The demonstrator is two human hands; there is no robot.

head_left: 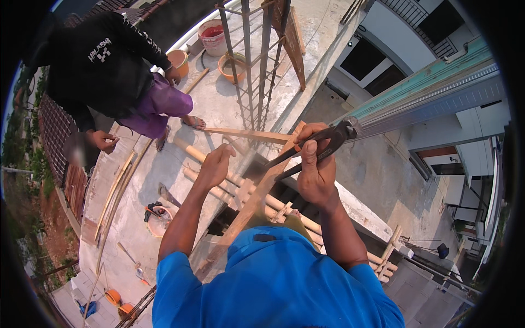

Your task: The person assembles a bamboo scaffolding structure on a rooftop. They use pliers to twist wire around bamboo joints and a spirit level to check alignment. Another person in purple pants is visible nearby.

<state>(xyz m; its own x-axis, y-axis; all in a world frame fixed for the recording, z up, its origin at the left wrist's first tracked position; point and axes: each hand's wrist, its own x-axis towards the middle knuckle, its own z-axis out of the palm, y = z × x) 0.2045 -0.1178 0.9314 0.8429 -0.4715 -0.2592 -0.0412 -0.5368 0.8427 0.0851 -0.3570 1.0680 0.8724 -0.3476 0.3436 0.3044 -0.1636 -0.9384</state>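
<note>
My right hand (pixel 315 170) grips the handles of black pincers (pixel 330 141), whose jaws point right, past the end of a thin wooden slat (pixel 246 134). My left hand (pixel 215 165) hangs with bent fingers just left of a slanted wooden plank (pixel 249 205) and above light bamboo poles (pixel 192 152). Whether it holds anything is unclear. A vertical cage of steel bars (pixel 249 65) rises just behind the slat. My blue shirt fills the lower middle.
A person in a black top and purple trousers (pixel 117 71) crouches on the concrete slab (pixel 164 180) at upper left. Buckets (pixel 212 35) and orange tubs (pixel 232 65) stand at the far end. The slab edge drops to a yard (pixel 383 158) and buildings on the right.
</note>
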